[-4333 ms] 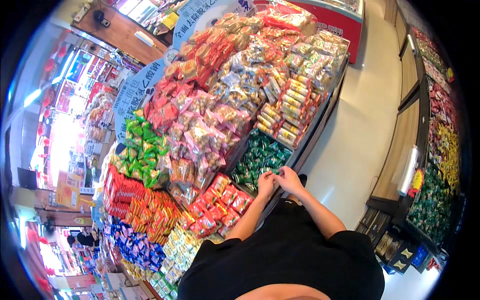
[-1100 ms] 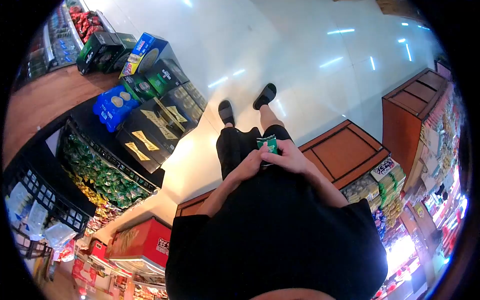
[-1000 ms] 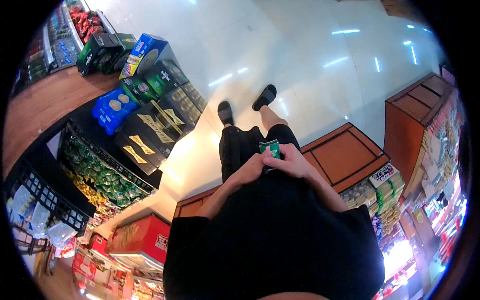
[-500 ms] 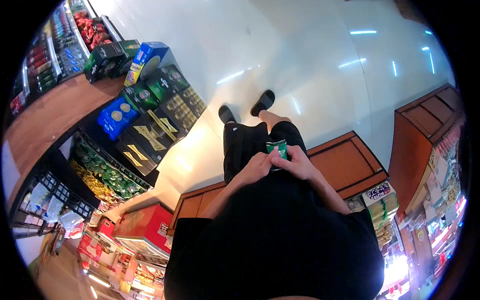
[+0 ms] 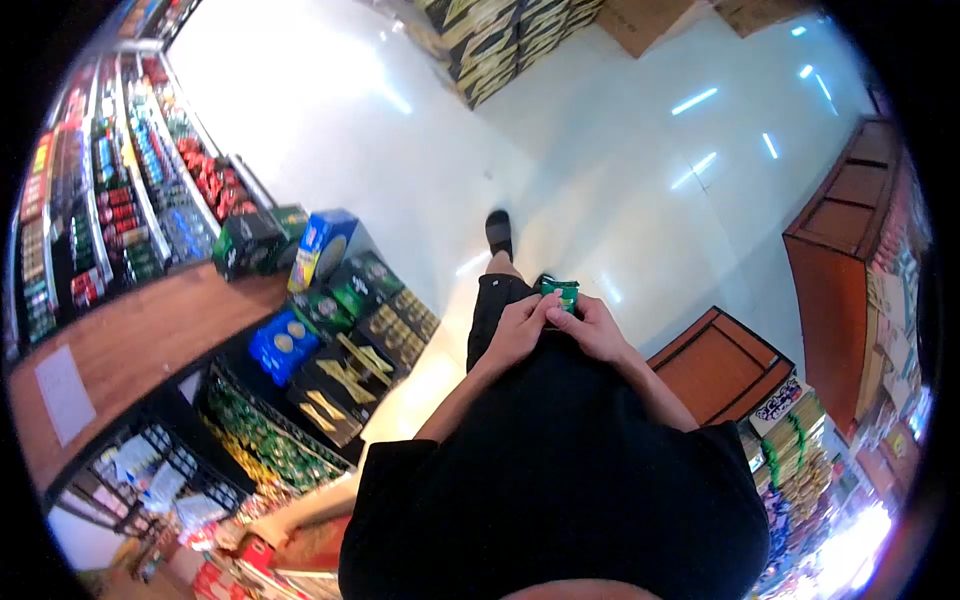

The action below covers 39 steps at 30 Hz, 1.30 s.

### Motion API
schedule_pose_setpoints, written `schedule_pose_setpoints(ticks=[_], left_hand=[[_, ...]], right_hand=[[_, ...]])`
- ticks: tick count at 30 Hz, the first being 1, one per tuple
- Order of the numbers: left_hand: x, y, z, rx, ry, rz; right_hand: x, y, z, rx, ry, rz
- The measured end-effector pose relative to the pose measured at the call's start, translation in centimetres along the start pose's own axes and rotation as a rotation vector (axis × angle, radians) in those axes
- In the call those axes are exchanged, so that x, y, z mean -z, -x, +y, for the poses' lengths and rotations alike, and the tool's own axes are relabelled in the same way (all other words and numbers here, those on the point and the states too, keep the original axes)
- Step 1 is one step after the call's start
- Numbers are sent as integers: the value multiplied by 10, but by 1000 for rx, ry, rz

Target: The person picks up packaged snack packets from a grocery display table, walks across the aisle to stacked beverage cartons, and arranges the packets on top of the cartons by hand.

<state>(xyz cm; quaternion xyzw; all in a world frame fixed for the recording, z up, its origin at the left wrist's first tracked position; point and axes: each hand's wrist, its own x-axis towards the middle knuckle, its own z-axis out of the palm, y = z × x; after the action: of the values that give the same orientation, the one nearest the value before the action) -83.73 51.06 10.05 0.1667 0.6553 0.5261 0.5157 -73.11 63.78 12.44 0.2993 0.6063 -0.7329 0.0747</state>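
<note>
A small green packet [image 5: 565, 297] with a dark crimped top edge is held in front of my body at waist height. My left hand [image 5: 517, 328] is closed on its left side, thumb and fingers meeting at the packet's lower part. From the right, my right hand [image 5: 594, 328] grips it too, with the thumb lying across the front. Both hands touch each other around the packet, and its lower end is hidden behind the fingers.
A wooden counter [image 5: 150, 345] stands at left beside stacked drink cartons [image 5: 345, 385]. Stocked shelves [image 5: 130, 170] run behind it. More cartons [image 5: 490, 45] are piled ahead on the shiny floor [image 5: 600, 170]. Brown wooden cabinets [image 5: 722, 367] stand at right.
I have stepped forward: the counter and shelves shift in view, and a carton stack now appears ahead. The green packet stays in both hands.
</note>
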Motion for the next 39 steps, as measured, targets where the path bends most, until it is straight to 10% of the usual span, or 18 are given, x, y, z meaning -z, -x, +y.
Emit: schedule_pose_setpoints(ticks=[19,39], left_hand=[[97,-175,128,-242,-119,-362],[-3,-434,289,-355,-275,2]], right_hand=[[25,-141,-125,88,-420,233],[306,-314,-242,118,-345,75]])
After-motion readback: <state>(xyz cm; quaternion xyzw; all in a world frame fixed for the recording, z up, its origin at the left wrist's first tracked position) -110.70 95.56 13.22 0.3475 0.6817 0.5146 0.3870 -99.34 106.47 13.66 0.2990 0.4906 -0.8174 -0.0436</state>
